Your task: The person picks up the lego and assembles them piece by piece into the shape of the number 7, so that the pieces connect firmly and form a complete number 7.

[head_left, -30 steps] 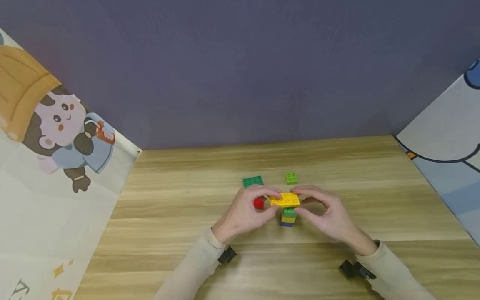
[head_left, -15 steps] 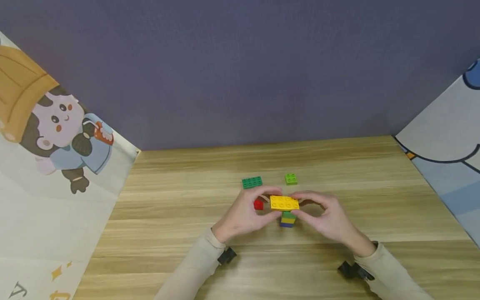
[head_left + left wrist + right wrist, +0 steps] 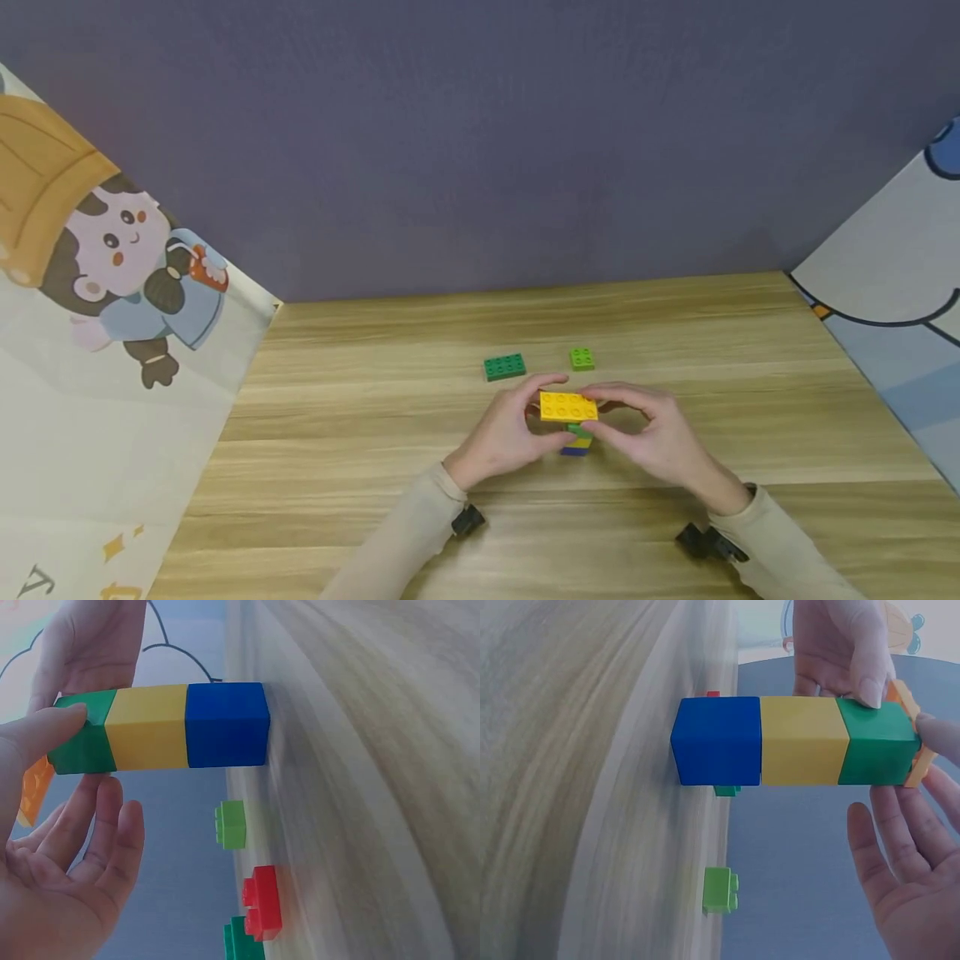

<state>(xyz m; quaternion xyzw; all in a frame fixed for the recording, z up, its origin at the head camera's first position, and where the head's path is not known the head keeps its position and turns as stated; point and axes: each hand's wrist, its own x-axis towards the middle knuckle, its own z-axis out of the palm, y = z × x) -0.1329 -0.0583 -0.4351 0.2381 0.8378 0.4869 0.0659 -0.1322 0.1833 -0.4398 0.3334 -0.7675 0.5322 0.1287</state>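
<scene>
A tower of toy building blocks stands on the wooden table, with a blue block (image 3: 229,724) at the bottom, a yellow block (image 3: 146,727) in the middle and a green block (image 3: 881,742) on top. Over the green block lies a flat yellow eight-stud brick (image 3: 568,407), which looks orange in the wrist views. My left hand (image 3: 510,429) grips the green block, thumb on its near face. My right hand (image 3: 663,429) pinches the flat brick's right end between thumb and index finger, its other fingers spread beyond the tower.
Behind the tower, a dark green eight-stud brick (image 3: 504,367) and a small lime green brick (image 3: 582,359) lie on the table (image 3: 360,433). A red brick (image 3: 262,904) is mostly covered by the left hand in the head view. Upright panels border the table at back and sides.
The flat yellow brick has come from slightly turned to squared over the tower. My left hand has let go of its left end and shifted right, onto the green block; the right hand keeps its pinch.
</scene>
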